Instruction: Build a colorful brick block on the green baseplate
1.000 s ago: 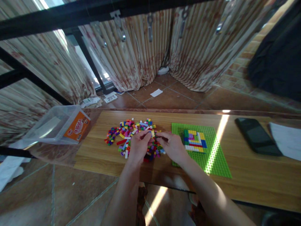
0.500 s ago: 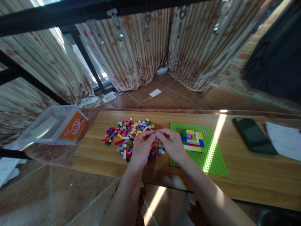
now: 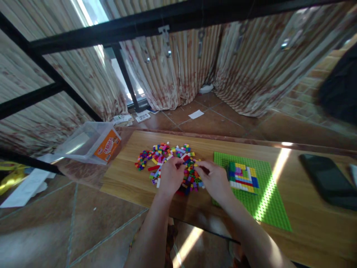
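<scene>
A heap of small coloured bricks (image 3: 164,158) lies on the wooden table (image 3: 306,208). My left hand (image 3: 170,177) rests over the heap with fingers curled in a pinch. My right hand (image 3: 214,179) sits beside it, fingers bent toward the left hand, thumb and forefinger pinched; what each holds is too small to name. Just right of my right hand a green baseplate (image 3: 267,197) carries a flat block of yellow, blue, purple, red and white bricks (image 3: 243,176).
A clear plastic tub with an orange label (image 3: 92,143) hangs over the table's left end. A black phone (image 3: 329,180) lies at the right. Black metal bars (image 3: 167,18) cross overhead. Curtains (image 3: 251,63) and tiled floor (image 3: 55,223) lie beyond.
The camera has swung left and down, shifting everything rightward in view. My hands have drawn slightly apart over the brick heap, staying pinched.
</scene>
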A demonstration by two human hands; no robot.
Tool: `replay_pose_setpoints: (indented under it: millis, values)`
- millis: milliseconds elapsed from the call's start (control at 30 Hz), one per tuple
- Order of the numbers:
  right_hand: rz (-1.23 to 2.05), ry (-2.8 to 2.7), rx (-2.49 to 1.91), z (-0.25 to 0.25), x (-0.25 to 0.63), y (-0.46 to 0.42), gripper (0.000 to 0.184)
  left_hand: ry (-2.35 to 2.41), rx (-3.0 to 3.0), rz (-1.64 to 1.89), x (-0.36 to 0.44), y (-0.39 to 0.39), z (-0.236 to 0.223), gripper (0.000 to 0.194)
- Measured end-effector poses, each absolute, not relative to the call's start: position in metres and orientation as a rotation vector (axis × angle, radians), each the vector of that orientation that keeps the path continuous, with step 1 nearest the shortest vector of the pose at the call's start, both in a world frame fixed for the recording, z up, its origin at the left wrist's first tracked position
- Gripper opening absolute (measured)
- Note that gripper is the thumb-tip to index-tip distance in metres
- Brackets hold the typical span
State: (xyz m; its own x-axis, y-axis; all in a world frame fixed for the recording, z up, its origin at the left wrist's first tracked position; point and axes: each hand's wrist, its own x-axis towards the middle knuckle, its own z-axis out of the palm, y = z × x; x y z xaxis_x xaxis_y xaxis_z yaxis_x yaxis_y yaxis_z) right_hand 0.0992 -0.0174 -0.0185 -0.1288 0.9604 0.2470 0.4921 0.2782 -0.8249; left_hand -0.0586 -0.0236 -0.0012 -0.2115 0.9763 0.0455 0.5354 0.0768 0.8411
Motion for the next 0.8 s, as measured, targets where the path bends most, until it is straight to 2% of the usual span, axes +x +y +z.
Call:
replay_pose_setpoints:
  millis: [267,400,533,800]
  values:
    - [0.638,-1.881,-1.281,-0.022,0.104,-0.02,0.021,2.078,1.639,0.936,-0.079,-0.012,0.003,0.018]
    - [0.635,-1.881,-1.259,-0.019,0.108,-0.02,0.022,2.434,1.635,0.831,-0.126,0.014,0.006,0.033]
    - [0.646,-1.902,-1.241,-0.02,0.108,-0.019,0.022,2.472,1.74,0.593,-0.153,0.029,-0.004,0.045]
    - [0.68,-1.883,-1.213,-0.019,0.108,-0.02,0.021,2.504,1.694,0.466,-0.142,0.029,-0.012,0.035]
